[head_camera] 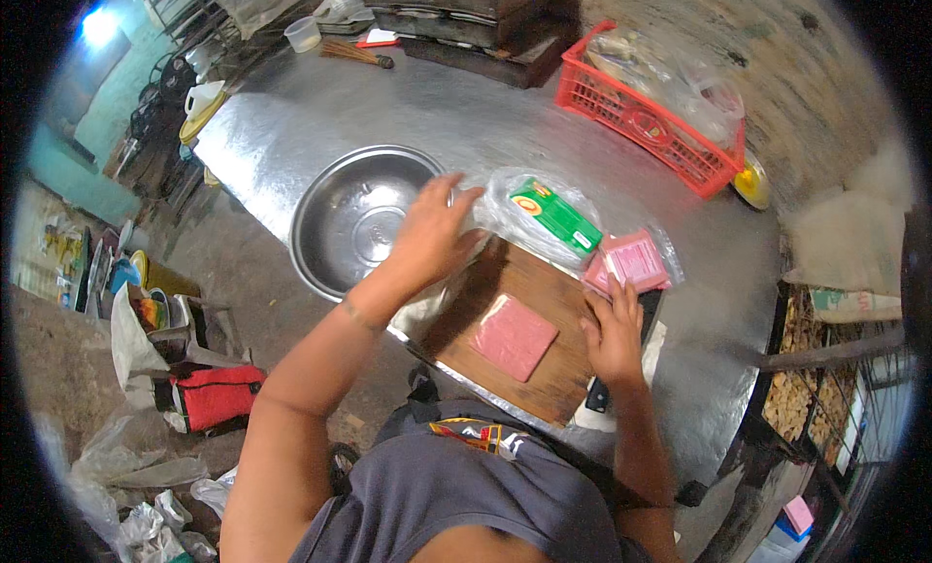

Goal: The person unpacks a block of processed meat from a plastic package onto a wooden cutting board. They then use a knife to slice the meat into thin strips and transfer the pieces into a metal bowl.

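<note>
My left hand (437,232) is raised with its fingers apart, over the right rim of a wide steel basin (364,221) and the near edge of a clear plastic bag (499,199). A green carton (555,213) lies on that bag. Across a wooden board (466,308), a flat pink slab in clear wrap (515,337) lies between my hands. My right hand (615,326) rests at the board's right edge, its fingertips at the pink packets (635,261); whether it grips them I cannot tell. A black handle (598,395) lies below that hand.
A red plastic crate (648,126) holding plastic bags stands at the back right of the metal table (466,111). Stacked dark trays (451,24), a small brush (357,53) and a plastic tub (302,35) are at the far edge. A chair (211,330) stands on the left.
</note>
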Demonstrator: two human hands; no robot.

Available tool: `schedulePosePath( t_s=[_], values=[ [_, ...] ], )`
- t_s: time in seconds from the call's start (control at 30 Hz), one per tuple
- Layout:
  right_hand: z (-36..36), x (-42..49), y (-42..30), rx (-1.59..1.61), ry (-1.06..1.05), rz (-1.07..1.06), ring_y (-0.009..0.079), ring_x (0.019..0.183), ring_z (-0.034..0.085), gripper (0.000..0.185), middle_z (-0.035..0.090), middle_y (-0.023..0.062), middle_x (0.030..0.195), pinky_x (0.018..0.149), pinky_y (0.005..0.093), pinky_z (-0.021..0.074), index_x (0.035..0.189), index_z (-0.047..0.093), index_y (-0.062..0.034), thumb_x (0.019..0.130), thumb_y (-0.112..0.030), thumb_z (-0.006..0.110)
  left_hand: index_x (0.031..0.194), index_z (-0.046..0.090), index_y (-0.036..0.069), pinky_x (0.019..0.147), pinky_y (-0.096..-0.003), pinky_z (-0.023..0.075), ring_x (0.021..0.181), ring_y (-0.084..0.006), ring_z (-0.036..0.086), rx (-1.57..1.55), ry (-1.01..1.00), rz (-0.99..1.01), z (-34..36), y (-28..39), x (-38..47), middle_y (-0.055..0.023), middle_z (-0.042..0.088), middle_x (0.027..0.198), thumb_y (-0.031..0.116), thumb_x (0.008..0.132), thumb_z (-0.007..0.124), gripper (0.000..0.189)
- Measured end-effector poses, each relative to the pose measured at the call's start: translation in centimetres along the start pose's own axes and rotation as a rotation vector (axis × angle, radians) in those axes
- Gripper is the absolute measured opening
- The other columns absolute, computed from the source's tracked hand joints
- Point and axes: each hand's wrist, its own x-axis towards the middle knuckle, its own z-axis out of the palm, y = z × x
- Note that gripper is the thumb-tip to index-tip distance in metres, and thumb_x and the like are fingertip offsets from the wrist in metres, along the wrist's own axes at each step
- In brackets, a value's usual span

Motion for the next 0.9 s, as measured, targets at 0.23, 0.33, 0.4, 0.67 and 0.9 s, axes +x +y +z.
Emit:
schedulePosePath(
  t_s=[0.23, 0.33, 0.4, 0.67, 0.9],
  values=[
    [2.5, 1.0, -11.7, 0.247, 0.076, -0.108, 0.0424, 0.137, 0.026, 0.045, 0.031, 0.0242, 0.146, 0.111, 0.0479, 0.0241, 0.125, 0.055, -0.0016, 0.080, -0.002, 0.060, 0.127, 0.052, 0.007, 0.107, -0.0556, 0.0246, 0.135, -0.0465, 0.023, 0.081, 0.346, -0.439, -6.5, -10.4, -10.6, -0.0235, 0.032, 0.143, 0.030, 0.084, 0.068, 0.051],
    [5.4, 2.7, -18.2, 0.336, 0.091, -0.232, 0.0423, 0.135, 0.031, 0.039, 0.035, 0.0263, 0.143, 0.109, 0.0475, 0.0282, 0.118, 0.058, -0.0001, 0.079, 0.003, 0.061, 0.126, 0.052, 0.007, 0.107, -0.0566, 0.0245, 0.135, -0.0469, 0.023, 0.122, 0.331, -0.540, -8.3, -15.3, -15.3, -0.0238, 0.031, 0.143, 0.031, 0.085, 0.067, 0.051],
    [6.8, 4.6, -23.1, 0.437, 0.044, -0.359, 0.0418, 0.134, 0.033, 0.035, 0.038, 0.0265, 0.140, 0.109, 0.0474, 0.0292, 0.114, 0.060, 0.0001, 0.080, 0.003, 0.060, 0.127, 0.052, 0.009, 0.107, -0.0569, 0.0241, 0.136, -0.0461, 0.022, 0.129, 0.329, -0.575, -10.1, -18.2, -17.9, -0.0237, 0.029, 0.144, 0.032, 0.085, 0.067, 0.050],
    [17.6, 12.9, -43.6, 0.597, 0.008, -0.536, 0.0421, 0.126, 0.044, 0.026, 0.047, 0.0251, 0.132, 0.106, 0.0465, 0.0336, 0.105, 0.064, -0.0018, 0.080, 0.003, 0.059, 0.130, 0.049, 0.011, 0.110, -0.0534, 0.0223, 0.137, -0.0450, 0.019, 0.021, 0.358, -0.767, -17.4, -31.6, -27.1, -0.0212, 0.026, 0.147, 0.029, 0.083, 0.068, 0.054],
    [26.0, 23.4, -55.2, 0.579, -0.026, -0.603, 0.0392, 0.119, 0.050, 0.025, 0.054, 0.0216, 0.124, 0.101, 0.0442, 0.0398, 0.102, 0.065, -0.0033, 0.079, 0.004, 0.059, 0.129, 0.049, 0.010, 0.109, -0.0529, 0.0243, 0.135, -0.0456, 0.024, 0.044, 0.399, -0.824, -24.4, -45.8, -31.9, -0.0216, 0.029, 0.145, 0.029, 0.081, 0.069, 0.055]
  ],
)
